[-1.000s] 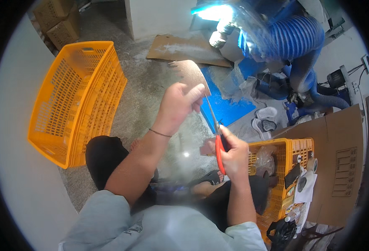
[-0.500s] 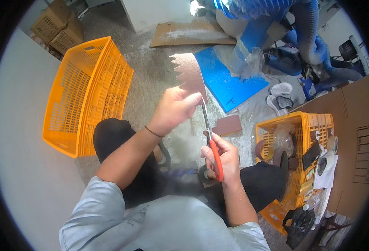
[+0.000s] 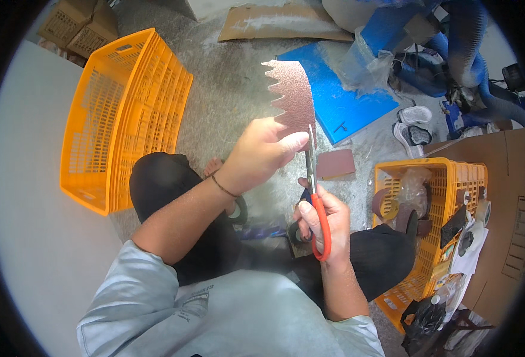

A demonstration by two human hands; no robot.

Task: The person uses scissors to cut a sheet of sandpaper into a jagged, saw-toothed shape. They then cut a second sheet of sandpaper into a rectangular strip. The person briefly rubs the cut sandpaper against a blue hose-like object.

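Note:
My left hand (image 3: 266, 149) pinches the lower end of a brown, grainy sheet (image 3: 293, 95) that looks like sandpaper. Its left edge is cut into pointed teeth; the right edge curves smoothly. In my right hand (image 3: 328, 223) are scissors (image 3: 321, 229) with red handles, thumb and fingers closed around them. The blades point away from me, slightly apart, at the sheet's lower right edge beside my left thumb. Part of the sheet is hidden by my left hand. A flat reddish-brown piece (image 3: 335, 163) lies on the floor beyond the scissors.
Stacked yellow crates (image 3: 116, 125) stand at left. Another yellow crate (image 3: 432, 163) at right holds tape rolls and plastic. A blue board (image 3: 328, 89) lies ahead, with sandals (image 3: 413, 131) beside it. Blue hoses (image 3: 473, 53) are at far right, cardboard (image 3: 283, 22) at the back.
Both hands, with the sheet and scissors, have shifted to the right in the picture. The scissor blades now show a gap at the sheet's edge. The whole view has shifted somewhat too.

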